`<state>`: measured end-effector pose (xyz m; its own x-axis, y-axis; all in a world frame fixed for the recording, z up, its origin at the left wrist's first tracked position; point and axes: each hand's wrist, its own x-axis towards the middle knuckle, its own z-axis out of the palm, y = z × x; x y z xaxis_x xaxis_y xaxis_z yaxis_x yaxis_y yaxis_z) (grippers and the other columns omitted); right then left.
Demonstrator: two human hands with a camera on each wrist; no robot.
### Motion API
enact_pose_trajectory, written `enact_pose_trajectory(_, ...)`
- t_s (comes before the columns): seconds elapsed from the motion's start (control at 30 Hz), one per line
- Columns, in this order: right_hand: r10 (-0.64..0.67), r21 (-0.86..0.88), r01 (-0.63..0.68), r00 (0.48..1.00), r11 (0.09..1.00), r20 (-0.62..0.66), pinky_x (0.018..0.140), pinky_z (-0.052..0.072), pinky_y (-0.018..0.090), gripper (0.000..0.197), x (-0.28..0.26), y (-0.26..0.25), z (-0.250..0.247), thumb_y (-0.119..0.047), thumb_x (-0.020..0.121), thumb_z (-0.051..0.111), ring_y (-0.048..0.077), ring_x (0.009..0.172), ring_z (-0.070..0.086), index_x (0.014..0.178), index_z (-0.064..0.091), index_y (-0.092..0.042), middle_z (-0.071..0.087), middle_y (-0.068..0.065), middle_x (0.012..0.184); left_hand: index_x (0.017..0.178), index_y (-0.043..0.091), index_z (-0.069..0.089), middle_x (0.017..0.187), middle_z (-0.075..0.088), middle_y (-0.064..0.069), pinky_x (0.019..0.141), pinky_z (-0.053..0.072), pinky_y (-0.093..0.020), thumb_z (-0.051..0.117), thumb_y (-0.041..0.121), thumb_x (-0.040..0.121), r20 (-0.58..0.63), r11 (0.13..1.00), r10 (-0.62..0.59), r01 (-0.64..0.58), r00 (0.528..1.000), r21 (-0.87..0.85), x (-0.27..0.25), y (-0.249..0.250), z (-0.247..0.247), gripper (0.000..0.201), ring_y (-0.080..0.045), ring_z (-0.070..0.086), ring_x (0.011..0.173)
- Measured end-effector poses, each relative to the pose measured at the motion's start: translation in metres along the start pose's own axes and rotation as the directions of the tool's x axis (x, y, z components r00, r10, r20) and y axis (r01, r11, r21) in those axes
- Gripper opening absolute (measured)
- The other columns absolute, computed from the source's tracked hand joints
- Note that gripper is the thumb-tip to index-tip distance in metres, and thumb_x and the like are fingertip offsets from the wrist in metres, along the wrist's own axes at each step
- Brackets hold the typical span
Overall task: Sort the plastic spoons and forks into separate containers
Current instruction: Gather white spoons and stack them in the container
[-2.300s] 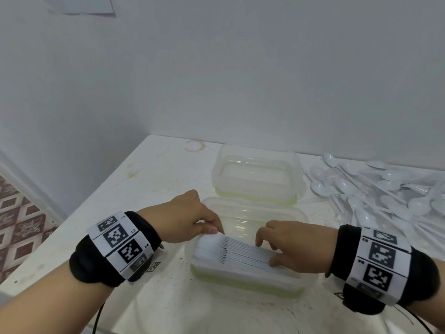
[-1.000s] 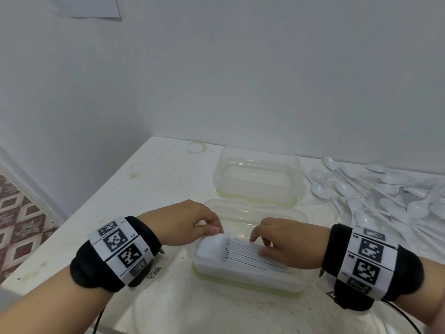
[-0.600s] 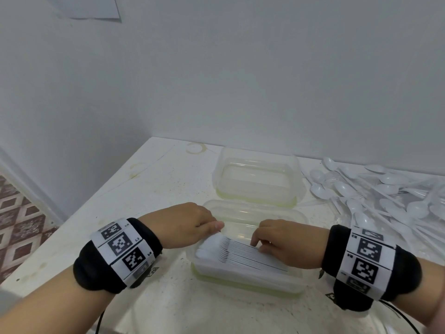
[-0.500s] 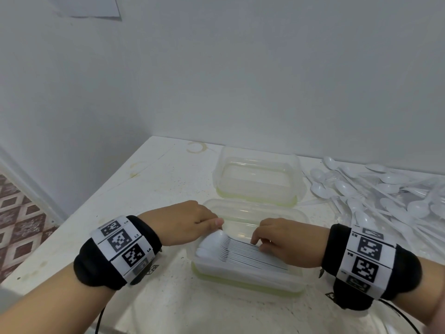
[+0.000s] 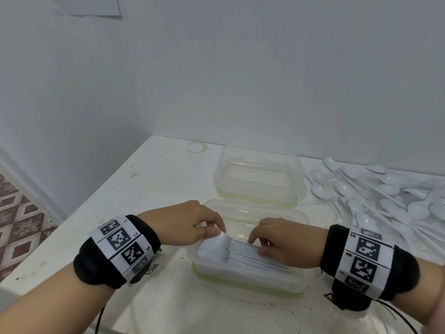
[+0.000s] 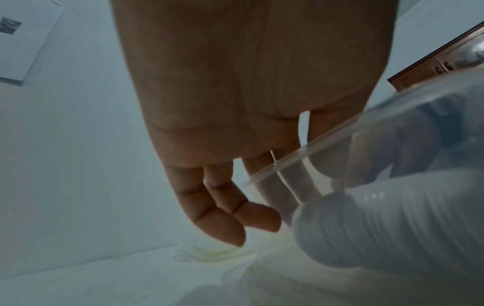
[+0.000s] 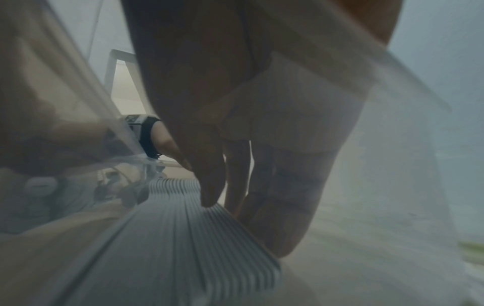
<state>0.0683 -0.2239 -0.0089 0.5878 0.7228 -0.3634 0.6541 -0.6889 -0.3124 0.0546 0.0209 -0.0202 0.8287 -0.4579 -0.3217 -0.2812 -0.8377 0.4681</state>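
Fingers point(image 5: 212, 231) of left hand point(image 5: 183, 222) curled, pinching bowl end of nested spoon stack point(image 5: 240, 250) at left rim of near container point(image 5: 248, 283). Right hand point(image 5: 286, 242) fingers bent, tips pressing down on stack handles, thumb at near side; right wrist view shows a fingertip point(image 7: 209, 198) on ribbed handle edges. Stack lies lengthwise inside near container, bowls left, handles right.

Likely very light, thin stiff plastic, slick; nested pieces prone to fanning or sliding apart if squeezed at one end only. Best hold: both ends together, or pinch across handle bundle mid-length. Brittle if bent hard.

Far container point(image 5: 258, 179) sits just behind near one, nothing seen in it. Loose cutlery pile point(image 5: 385, 201) spread on tabletop point(image 5: 149, 189) at right, near both containers; mostly spoons, forks hard to pick out. Wall close behind, corner wall at left, tabletop edge falling away at left. Open room mainly on left half of tabletop and in front of near container; right side crowded by pile.
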Motion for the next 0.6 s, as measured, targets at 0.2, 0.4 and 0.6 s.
enact_pose_trajectory(0.2,0.003,0.008,-0.003,1.000,1.000,-0.011,0.080,0.027,0.014,0.032,0.0011,-0.0004,0.0007,-0.028,0.100,0.046,0.005,0.091,0.039,0.131,0.050,-0.021,0.043,-0.008,0.103,0.114,0.040,0.063,0.095,0.059,0.023,0.091,0.046,-0.031,0.046,0.047,0.098,-0.020,1.000,0.007,-0.007,1.000,0.007,0.0003,0.0005,0.0022,0.024,-0.003,0.055,0.095)
enact_pose_trajectory(0.4,0.002,0.009,-0.002,1.000,1.000,-0.006,0.082,0.029,0.015,0.030,0.0014,-0.0001,0.0013,-0.028,0.100,0.046,0.006,0.092,0.041,0.128,0.054,-0.020,0.043,-0.008,0.104,0.092,0.043,0.059,0.094,0.059,0.022,0.089,0.043,-0.026,0.045,0.044,0.099,-0.020,0.999,0.014,-0.014,1.000,0.034,0.0002,0.0013,0.0018,0.015,0.001,0.052,0.093)
enact_pose_trajectory(0.6,-0.003,0.009,0.003,1.000,1.000,-0.011,0.083,0.030,0.015,0.031,0.0001,0.0007,0.0028,-0.028,0.100,0.046,0.005,0.092,0.040,0.129,0.052,-0.021,0.046,-0.007,0.104,0.107,0.034,0.063,0.090,0.055,0.023,0.087,0.041,-0.022,0.046,0.041,0.100,-0.021,0.997,0.015,-0.013,1.000,0.074,-0.0014,0.0042,0.0009,0.020,0.000,0.049,0.091)
